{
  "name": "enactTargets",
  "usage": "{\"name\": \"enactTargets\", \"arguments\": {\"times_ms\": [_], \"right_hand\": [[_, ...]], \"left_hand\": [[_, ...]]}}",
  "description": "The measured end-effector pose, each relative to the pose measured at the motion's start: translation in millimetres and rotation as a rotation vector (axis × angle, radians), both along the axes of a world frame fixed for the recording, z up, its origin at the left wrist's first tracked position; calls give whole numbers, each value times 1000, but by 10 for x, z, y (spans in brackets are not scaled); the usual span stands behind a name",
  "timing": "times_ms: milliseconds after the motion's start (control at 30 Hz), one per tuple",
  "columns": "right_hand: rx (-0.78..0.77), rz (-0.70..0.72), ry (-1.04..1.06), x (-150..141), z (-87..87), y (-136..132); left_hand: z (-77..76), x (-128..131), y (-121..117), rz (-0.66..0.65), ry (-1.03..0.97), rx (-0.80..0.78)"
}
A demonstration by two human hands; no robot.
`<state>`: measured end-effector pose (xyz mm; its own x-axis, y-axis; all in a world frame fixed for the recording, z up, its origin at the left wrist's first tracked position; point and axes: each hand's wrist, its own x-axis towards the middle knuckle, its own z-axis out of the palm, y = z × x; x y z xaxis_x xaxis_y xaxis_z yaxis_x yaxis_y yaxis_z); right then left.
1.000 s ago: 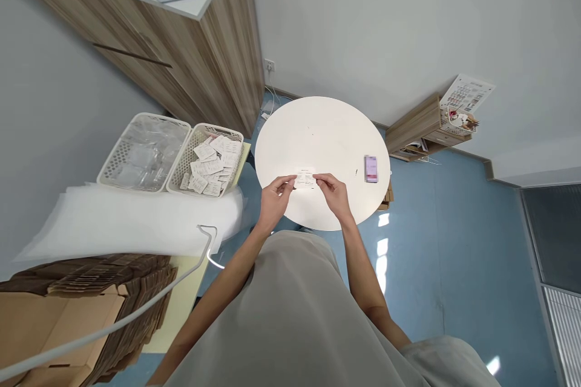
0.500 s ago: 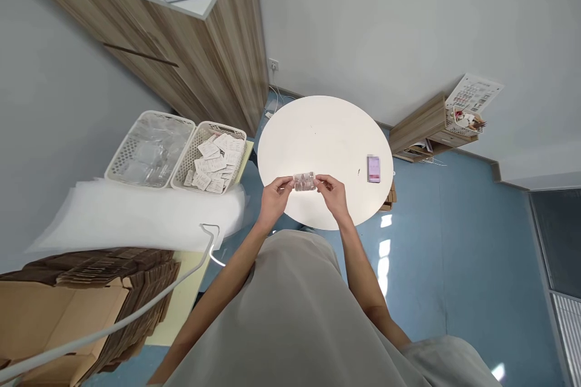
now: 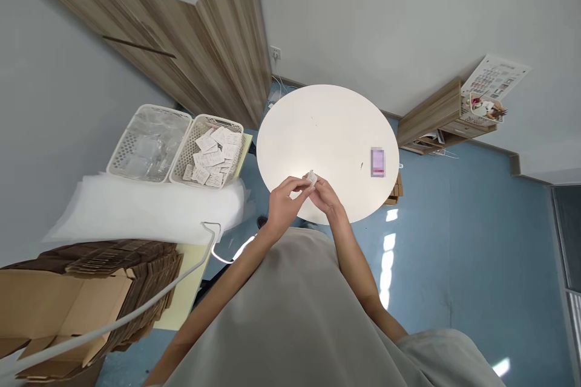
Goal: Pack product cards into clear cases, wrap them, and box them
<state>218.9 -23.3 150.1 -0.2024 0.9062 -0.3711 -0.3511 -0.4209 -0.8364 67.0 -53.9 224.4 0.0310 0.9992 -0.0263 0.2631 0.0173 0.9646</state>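
Over the near edge of the round white table (image 3: 324, 127), a small flat packet (image 3: 311, 178) is held with its white printed side showing. My left hand (image 3: 285, 201) pinches it from the left, fingers closed on its edge. From the right, my right hand (image 3: 325, 196) is closed around the packet's other side, some fingers hidden behind it. Similar white printed packets (image 3: 211, 157) lie heaped in a perforated plastic basket (image 3: 187, 140) to the left.
A phone (image 3: 378, 162) lies on the table's right side. Beside the packet basket, another basket (image 3: 117, 148) holds clear plastic pieces. White sheets (image 3: 149, 208) and folded brown cardboard boxes (image 3: 149, 296) sit at left, crossed by a white bent rod (image 3: 154, 302). A wooden cabinet (image 3: 181, 60) stands behind.
The packet, earlier held flat by both ends with its clear, reddish-brown side showing, is now turned to its white printed side. My hands have come closer together. The view has shifted slightly.
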Motion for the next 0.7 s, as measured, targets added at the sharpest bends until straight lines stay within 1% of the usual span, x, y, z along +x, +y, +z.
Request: {"name": "enactTargets", "arguments": {"times_ms": [67,100,167,200,267,333,433,500,567,633,700], "right_hand": [[-7,32,43,-20,-88,-27],[-11,32,43,-14,-133,-42],[-33,2,9,32,-231,-71],[-57,-23,-17,67,-288,-85],[-132,-79,-81,140,-415,-113],[-222,-116,-148,186,-554,-138],[-305,-130,-226,170,-739,-164],[-327,-120,-281,124,-819,-162],[-349,-97,-367,81,-855,-140],[-362,-66,-454,52,-853,-98],[-346,-26,-510,23,-829,-43]], "left_hand": [[18,73,-29,18,63,12],[3,93,-34,27,75,11],[-84,96,-19,30,55,-25],[-159,80,-1,36,30,-64],[-370,24,47,65,-21,-176],[-633,-51,95,109,-44,-274],[-1003,-165,142,124,15,-378],[-1162,-229,156,131,92,-401],[-1239,-291,163,157,191,-385],[-1262,-370,162,202,273,-361],[-1266,-479,146,253,304,-352]]}}
